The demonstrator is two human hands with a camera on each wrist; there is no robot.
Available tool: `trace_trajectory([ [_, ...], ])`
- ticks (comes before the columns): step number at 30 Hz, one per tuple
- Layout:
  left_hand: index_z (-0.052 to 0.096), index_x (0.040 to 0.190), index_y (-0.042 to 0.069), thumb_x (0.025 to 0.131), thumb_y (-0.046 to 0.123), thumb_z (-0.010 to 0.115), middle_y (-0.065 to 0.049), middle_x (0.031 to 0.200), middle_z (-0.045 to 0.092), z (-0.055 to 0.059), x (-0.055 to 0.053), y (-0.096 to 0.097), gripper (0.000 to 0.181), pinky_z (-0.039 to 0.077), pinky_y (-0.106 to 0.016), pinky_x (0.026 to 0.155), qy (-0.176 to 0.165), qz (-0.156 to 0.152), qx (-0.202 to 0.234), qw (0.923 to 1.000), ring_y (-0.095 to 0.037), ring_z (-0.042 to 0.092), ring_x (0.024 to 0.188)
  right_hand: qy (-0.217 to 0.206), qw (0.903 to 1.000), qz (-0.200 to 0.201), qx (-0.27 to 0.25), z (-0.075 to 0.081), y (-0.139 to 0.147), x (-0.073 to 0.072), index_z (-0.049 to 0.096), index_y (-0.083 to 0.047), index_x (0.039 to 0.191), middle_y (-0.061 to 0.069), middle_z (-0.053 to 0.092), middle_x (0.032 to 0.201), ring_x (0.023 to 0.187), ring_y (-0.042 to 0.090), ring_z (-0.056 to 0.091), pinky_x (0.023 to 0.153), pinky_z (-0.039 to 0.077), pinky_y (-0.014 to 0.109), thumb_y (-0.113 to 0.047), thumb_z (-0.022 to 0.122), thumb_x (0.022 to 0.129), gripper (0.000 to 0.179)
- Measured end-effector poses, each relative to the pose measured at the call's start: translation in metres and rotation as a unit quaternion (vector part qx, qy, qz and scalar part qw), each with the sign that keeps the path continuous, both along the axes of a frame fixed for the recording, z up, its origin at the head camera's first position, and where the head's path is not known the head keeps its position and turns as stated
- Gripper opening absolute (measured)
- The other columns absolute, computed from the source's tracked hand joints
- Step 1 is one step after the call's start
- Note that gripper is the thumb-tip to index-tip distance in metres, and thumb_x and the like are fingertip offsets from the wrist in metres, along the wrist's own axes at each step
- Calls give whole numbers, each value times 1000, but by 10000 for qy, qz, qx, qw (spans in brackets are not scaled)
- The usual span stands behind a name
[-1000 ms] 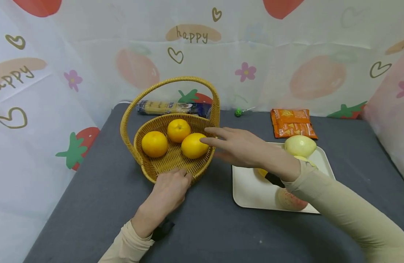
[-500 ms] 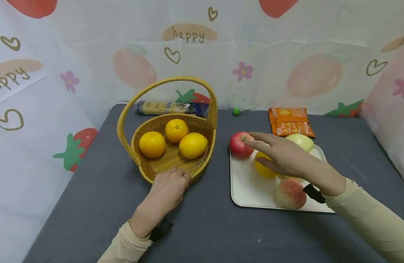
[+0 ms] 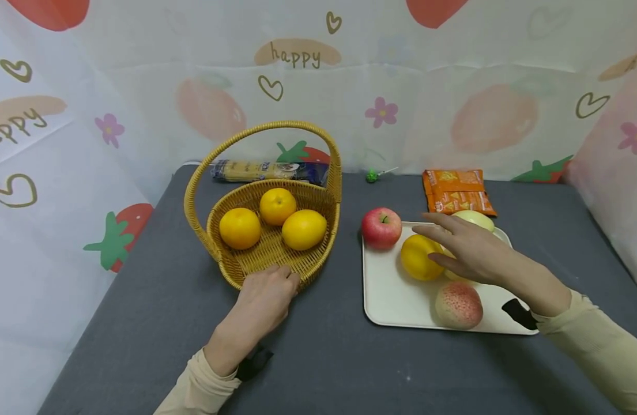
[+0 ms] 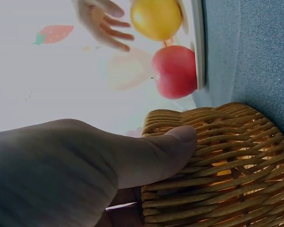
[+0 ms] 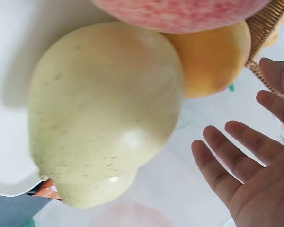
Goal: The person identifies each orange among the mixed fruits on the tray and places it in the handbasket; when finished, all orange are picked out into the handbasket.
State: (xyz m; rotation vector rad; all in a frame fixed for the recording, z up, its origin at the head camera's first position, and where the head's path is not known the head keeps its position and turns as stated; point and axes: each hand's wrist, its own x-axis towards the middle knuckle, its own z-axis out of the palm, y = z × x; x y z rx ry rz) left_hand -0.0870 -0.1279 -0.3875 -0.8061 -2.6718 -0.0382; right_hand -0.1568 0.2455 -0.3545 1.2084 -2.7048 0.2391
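Observation:
My left hand [image 3: 266, 300] grips the near rim of a wicker basket [image 3: 227, 271], its thumb [image 4: 165, 153] over the outer side. Inside lie two oranges, one at the left [image 3: 240, 229] and one behind [image 3: 278, 206], plus a yellow lemon-like fruit [image 3: 304, 229]. Over a cream tray [image 3: 385, 302] hovers my right hand [image 3: 468, 248], fingers spread and holding nothing. Just beyond its fingertips sits an orange [image 3: 419, 257]. A peach [image 3: 459, 305] rests at the tray's near side, a red apple [image 3: 381, 229] at its far left corner. Two pale green pears [image 5: 104, 99] are partly covered by the hand in the head view.
Behind the basket lies a long noodle packet [image 3: 266, 170]. A green lollipop [image 3: 372, 176] and an orange snack bag [image 3: 458, 193] lie along the back of the grey table [image 3: 349, 369]. A printed curtain [image 3: 308, 104] hangs behind.
My right hand has moved from beside the basket back to the right, over the tray, uncovering the apple, orange and peach. The left hand stays on the basket rim.

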Motion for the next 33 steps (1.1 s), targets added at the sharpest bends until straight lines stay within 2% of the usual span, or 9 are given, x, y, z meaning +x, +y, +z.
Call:
trace_trajectory([
  [2,53,61,15,85,4,71,0,60,47,0,0,0,32,35,-25,44,32,0,7,10000,-14,46,52,-56,9999,-33,87,-2,1,-1,56,-11,134,23,54,136,110,41,63,81,55,51,-17,78,81,58],
  [9,51,60,16,86,4,70,1,59,45,-1,1,0,34,32,-24,44,13,3,10,10000,-14,45,51,-689,9949,-372,633,-5,-1,-1,53,-18,139,24,47,143,117,46,58,89,51,55,-31,75,85,60],
  [15,49,60,16,87,5,69,1,59,44,-1,1,0,36,31,-24,44,-44,24,13,10000,-14,44,51,-622,9958,-173,655,-9,-4,-1,55,-18,136,23,50,140,117,43,59,88,52,53,-33,78,82,61],
  [26,52,61,15,87,4,69,0,61,48,0,1,0,32,35,-26,44,-20,38,-3,10000,-15,46,53,-578,9954,-64,764,-17,-9,-1,58,-20,131,17,56,128,112,36,59,80,54,45,-24,84,76,61],
  [33,52,62,14,86,4,70,0,61,49,1,1,0,31,35,-27,44,-4,38,14,10000,-15,47,53,-700,9945,-119,774,-16,-12,-1,58,-18,131,19,56,128,113,38,58,83,54,47,-21,84,75,62],
])
